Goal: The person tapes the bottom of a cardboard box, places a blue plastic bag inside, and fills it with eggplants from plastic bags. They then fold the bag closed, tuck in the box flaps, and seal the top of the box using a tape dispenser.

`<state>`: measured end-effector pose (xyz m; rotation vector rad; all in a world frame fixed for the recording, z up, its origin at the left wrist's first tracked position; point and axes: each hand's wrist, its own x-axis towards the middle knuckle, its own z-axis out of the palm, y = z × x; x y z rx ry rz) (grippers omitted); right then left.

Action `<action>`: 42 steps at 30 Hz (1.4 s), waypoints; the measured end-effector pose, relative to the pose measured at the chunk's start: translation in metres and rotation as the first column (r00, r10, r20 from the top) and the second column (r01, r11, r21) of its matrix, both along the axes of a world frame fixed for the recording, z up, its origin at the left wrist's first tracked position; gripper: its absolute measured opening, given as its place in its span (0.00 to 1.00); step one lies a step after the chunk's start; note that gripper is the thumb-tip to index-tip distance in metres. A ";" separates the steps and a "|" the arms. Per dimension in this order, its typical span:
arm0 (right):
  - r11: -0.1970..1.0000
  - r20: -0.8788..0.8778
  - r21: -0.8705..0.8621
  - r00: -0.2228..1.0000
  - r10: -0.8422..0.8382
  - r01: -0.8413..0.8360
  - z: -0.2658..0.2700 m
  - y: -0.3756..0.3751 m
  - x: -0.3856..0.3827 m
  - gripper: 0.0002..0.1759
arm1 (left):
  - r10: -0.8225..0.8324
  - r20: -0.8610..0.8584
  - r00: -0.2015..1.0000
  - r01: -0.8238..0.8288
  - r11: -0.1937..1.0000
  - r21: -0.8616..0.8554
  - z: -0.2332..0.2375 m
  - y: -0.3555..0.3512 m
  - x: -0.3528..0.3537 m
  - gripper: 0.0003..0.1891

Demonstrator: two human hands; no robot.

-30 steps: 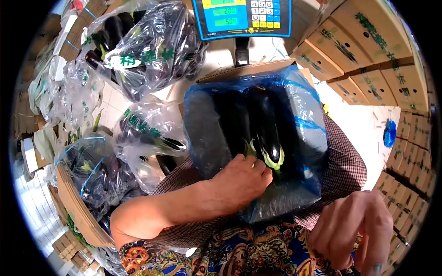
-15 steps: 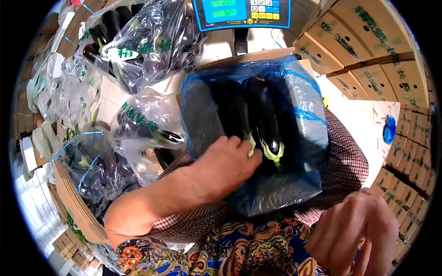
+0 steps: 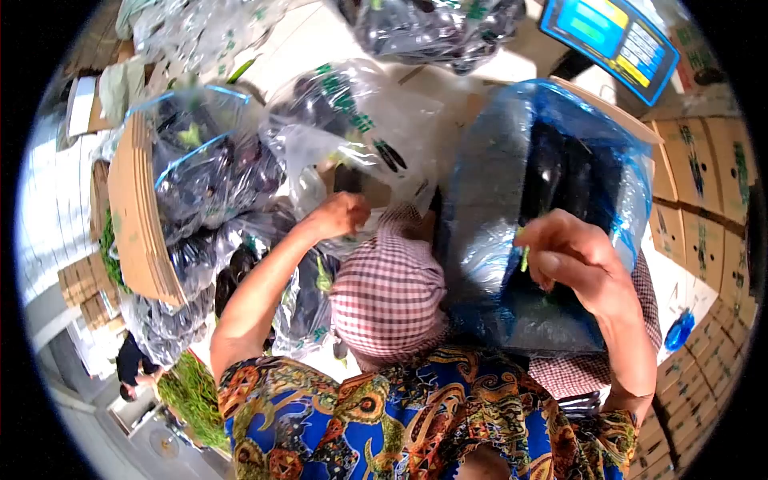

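Over the blue-lined box (image 3: 490,200), my right hand (image 3: 572,256) is closed with bent fingers at the stem ends of dark eggplants (image 3: 547,172). A green eggplant cap (image 3: 523,250) shows beside its fingertips; what the fingers pinch, if anything, is hidden. My left hand (image 3: 342,214) is closed like a fist at the near side of a clear plastic bag (image 3: 384,104) with green print. A dark eggplant (image 3: 350,182) shows in the bag just beyond the knuckles. I cannot see inside that fist.
A blue-framed scale (image 3: 612,40) stands beyond the box. Another eggplant bag (image 3: 432,28) lies at the top, and a cardboard carton (image 3: 140,208) with bagged eggplants stands left. Stacked cartons (image 3: 696,168) line the right. A person (image 3: 134,364) is far off at lower left.
My view has turned left. My left hand has left the eggplants in the box and moved to the clear bag. My right hand has moved up from the lap over the box.
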<state>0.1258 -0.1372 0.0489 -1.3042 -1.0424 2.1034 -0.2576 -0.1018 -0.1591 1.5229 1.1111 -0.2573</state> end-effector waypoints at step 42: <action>0.634 0.469 0.675 0.883 0.024 -0.377 -0.218 0.215 -0.209 0.41 | 0.852 0.001 0.524 -0.579 0.355 0.734 -0.157 0.087 -0.060 0.37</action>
